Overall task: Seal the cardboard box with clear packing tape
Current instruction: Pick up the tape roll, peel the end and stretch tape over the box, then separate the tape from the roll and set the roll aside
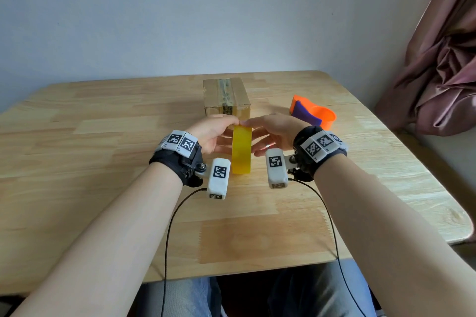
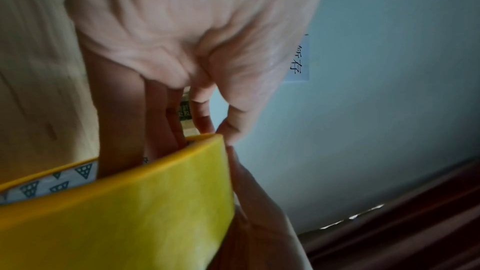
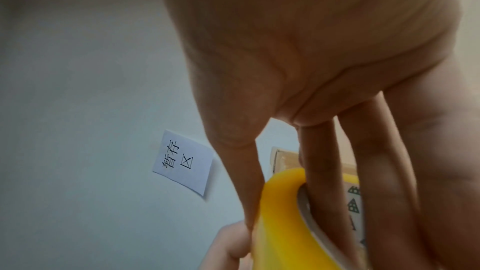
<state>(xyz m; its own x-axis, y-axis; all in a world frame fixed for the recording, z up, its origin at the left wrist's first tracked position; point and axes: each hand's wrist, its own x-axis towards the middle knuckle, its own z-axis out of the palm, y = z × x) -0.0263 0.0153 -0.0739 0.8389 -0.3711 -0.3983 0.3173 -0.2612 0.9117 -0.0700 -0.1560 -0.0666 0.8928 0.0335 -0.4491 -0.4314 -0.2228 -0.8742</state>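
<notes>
Table (image 1: 103, 121): light wood planks with visible grain, smooth satin finish. Cardboard box (image 1: 226, 96), toward the far edge: matt brown corrugated card, creased at the corners, with a glossy clear tape strip over its top seam. Tape roll (image 1: 241, 152), held on edge near the table's middle: yellow-tinted, smooth and glossy outside; inner core of matt white paper printed with small triangles. Dispenser (image 1: 313, 113), toward the right edge: orange and purple plastic, smooth with a slight sheen. Paper note (image 3: 183, 161) on the wall: matt white. Curtain (image 1: 438, 59) past the right edge: pinkish cloth with a satin sheen, crumpled
</notes>
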